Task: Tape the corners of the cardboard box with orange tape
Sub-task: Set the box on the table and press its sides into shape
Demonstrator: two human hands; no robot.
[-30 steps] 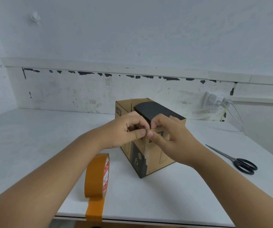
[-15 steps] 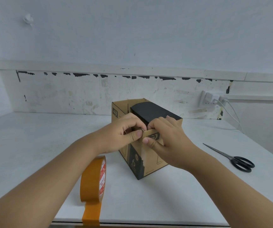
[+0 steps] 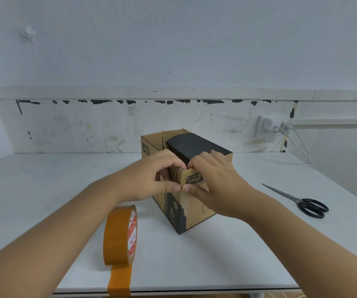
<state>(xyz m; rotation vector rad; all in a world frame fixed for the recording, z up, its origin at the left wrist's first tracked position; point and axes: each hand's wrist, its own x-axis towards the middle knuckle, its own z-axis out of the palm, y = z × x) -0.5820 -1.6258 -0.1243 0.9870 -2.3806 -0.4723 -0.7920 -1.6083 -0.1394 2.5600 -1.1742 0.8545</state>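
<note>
A brown cardboard box (image 3: pixel 194 214) with black print stands on the white table (image 3: pixel 44 190), a black object (image 3: pixel 194 147) sitting in its open top. My left hand (image 3: pixel 149 179) and my right hand (image 3: pixel 214 181) meet at the box's near top corner. Both thumbs press a strip of tape (image 3: pixel 185 203) down along the corner edge while the fingers curl over the rim. The orange tape roll (image 3: pixel 119 235) stands on edge at the front left, its loose end stuck over the table's front edge.
Black-handled scissors (image 3: pixel 302 203) lie on the table to the right of the box. White plugs and cables (image 3: pixel 280 127) sit on the wall at the back right. The table's front edge (image 3: pixel 194 290) runs just below my forearms.
Both thumbs have slid down from the box rim along the near corner edge. The view has shifted slightly; the box, roll and scissors stay in place.
</note>
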